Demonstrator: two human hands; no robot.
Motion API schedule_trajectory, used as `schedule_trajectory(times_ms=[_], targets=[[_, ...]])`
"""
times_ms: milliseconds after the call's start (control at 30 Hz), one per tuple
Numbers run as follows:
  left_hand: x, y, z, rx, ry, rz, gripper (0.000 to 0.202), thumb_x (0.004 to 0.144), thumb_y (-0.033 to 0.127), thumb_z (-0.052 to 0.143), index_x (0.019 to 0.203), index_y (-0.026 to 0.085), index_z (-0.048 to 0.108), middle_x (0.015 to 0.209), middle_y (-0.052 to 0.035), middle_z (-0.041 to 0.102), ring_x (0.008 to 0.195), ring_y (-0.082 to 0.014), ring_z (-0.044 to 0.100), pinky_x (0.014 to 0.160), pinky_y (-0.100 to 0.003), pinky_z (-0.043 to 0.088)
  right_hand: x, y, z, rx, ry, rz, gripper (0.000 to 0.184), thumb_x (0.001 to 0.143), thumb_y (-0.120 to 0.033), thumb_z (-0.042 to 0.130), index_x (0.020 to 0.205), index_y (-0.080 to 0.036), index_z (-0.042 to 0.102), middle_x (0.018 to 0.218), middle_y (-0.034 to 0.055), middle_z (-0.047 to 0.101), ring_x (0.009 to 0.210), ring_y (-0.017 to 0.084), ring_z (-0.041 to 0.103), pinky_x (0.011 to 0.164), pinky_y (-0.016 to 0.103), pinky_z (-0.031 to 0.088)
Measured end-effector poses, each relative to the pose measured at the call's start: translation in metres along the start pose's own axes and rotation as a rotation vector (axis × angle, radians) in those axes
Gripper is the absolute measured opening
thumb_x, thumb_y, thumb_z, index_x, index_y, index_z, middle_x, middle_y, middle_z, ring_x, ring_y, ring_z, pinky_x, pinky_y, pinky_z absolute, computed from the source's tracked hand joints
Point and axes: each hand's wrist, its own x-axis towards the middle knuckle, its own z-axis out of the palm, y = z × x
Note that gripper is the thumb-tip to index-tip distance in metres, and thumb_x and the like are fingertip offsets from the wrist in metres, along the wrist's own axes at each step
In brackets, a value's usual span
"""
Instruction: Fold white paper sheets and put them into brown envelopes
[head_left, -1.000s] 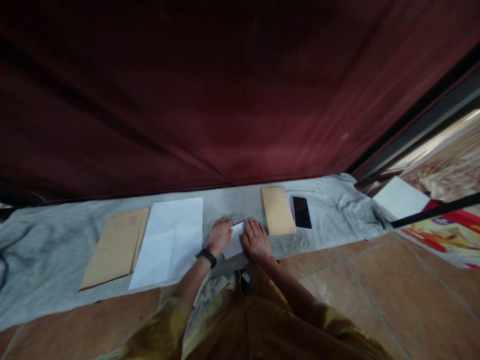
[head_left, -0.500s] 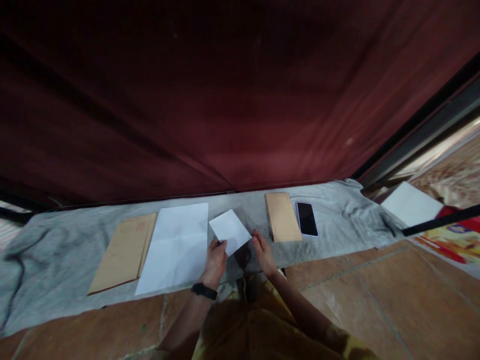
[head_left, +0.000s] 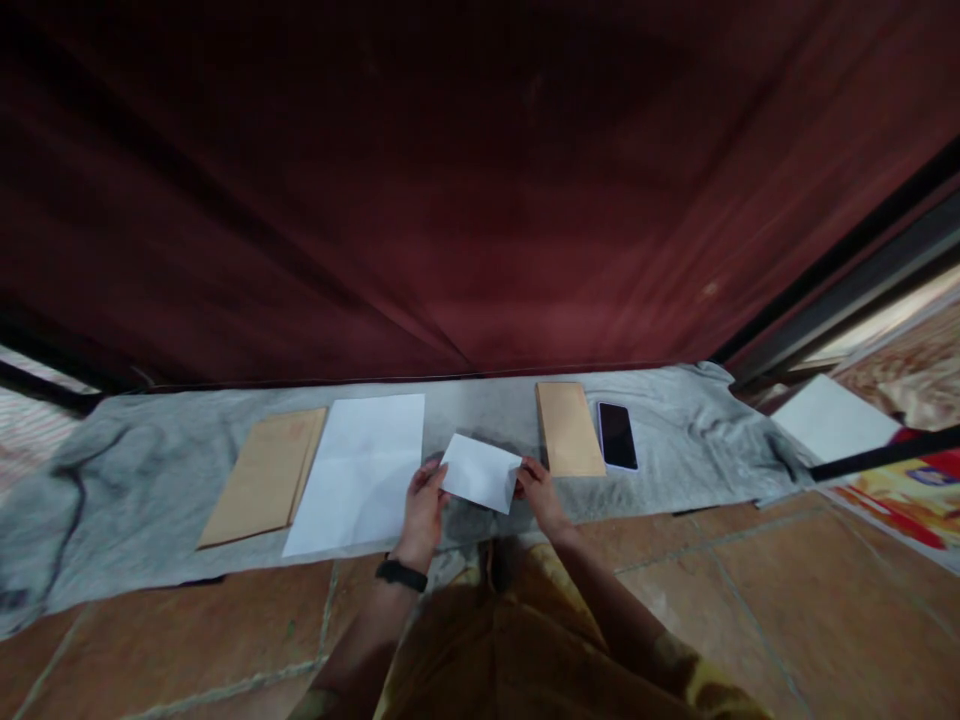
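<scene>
Between my two hands is a small white folded sheet of paper (head_left: 481, 473), held up over the grey cloth. My left hand (head_left: 424, 508), with a dark band on its wrist, pinches the paper's left end. At the right end, the thumb and fingers of my right hand (head_left: 538, 492) close on it. Large white sheets of paper (head_left: 360, 470) lie flat just left of my left hand. To the right of my right hand rests a stack of brown envelopes (head_left: 570, 428).
Larger brown envelopes (head_left: 262, 475) lie at the left on the grey cloth (head_left: 690, 440). A phone (head_left: 618, 436) sits right of the small envelopes. A dark red upright surface (head_left: 480, 250) stands behind the cloth. Tiled floor (head_left: 675, 590) shows in front.
The small white paper has turned from a slant to nearly level. My left hand has shifted its hold to the left end, and my right hand now grips the right end more fully.
</scene>
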Motion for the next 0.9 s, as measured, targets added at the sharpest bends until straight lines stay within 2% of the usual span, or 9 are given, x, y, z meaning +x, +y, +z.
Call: schedule_trajectory(times_ms=[167,333,467,633,800,900], targets=[[0.002,0.01,-0.01,0.338,-0.074,0.092,0.043,0.057,0.042,0.081,0.088,0.014,0.072,0.077,-0.0037,0.07,0.068,-0.0158,0.063,0.056,-0.024,0.047,0.004,-0.008,-0.003,-0.063,-0.016,-0.008,0.031,0.07,-0.05,0.062,0.087,-0.023,0.063,0.062,-0.0044,0.058,0.056,0.015,0.058,0.05,0.026,0.05],[0.005,-0.001,-0.008,0.371,-0.024,0.126,0.036,0.062,0.046,0.074,0.083,0.016,0.068,0.073,-0.0011,0.066,0.064,-0.015,0.061,0.054,-0.025,0.048,0.01,-0.001,-0.004,-0.112,-0.105,-0.011,0.042,0.071,-0.049,0.065,0.103,-0.022,0.068,0.074,-0.0005,0.065,0.065,0.018,0.061,0.051,0.027,0.053],[0.013,-0.007,-0.005,0.413,-0.009,0.143,0.034,0.064,0.045,0.072,0.083,0.018,0.066,0.073,-0.001,0.065,0.066,-0.0167,0.062,0.056,-0.028,0.05,0.02,0.01,-0.006,-0.194,-0.094,-0.027,0.036,0.071,-0.043,0.064,0.1,-0.022,0.069,0.076,0.0001,0.064,0.068,0.018,0.061,0.048,0.025,0.051],[0.033,-0.008,-0.001,0.499,0.042,0.185,0.027,0.065,0.036,0.072,0.085,0.019,0.065,0.069,0.001,0.064,0.069,-0.0163,0.062,0.065,-0.027,0.048,0.031,0.012,-0.008,-0.301,-0.113,-0.045,0.029,0.072,-0.039,0.061,0.093,-0.02,0.069,0.074,-0.0002,0.062,0.063,0.016,0.057,0.042,0.022,0.047],[0.047,-0.012,0.001,0.639,0.044,0.188,0.014,0.065,0.022,0.067,0.078,0.021,0.062,0.057,0.0057,0.055,0.058,-0.0144,0.055,0.059,-0.025,0.039,0.027,0.012,-0.013,-0.311,-0.103,-0.04,0.033,0.073,-0.039,0.061,0.099,-0.02,0.07,0.076,-0.0003,0.063,0.065,0.016,0.06,0.043,0.02,0.048],[0.047,-0.012,0.002,0.72,0.023,0.202,0.01,0.067,0.019,0.065,0.072,0.022,0.058,0.058,0.0054,0.055,0.058,-0.0141,0.054,0.059,-0.024,0.037,0.022,0.015,-0.015,-0.316,-0.084,-0.063,0.035,0.076,-0.04,0.062,0.105,-0.021,0.069,0.081,0.0007,0.066,0.068,0.018,0.061,0.045,0.024,0.051]])
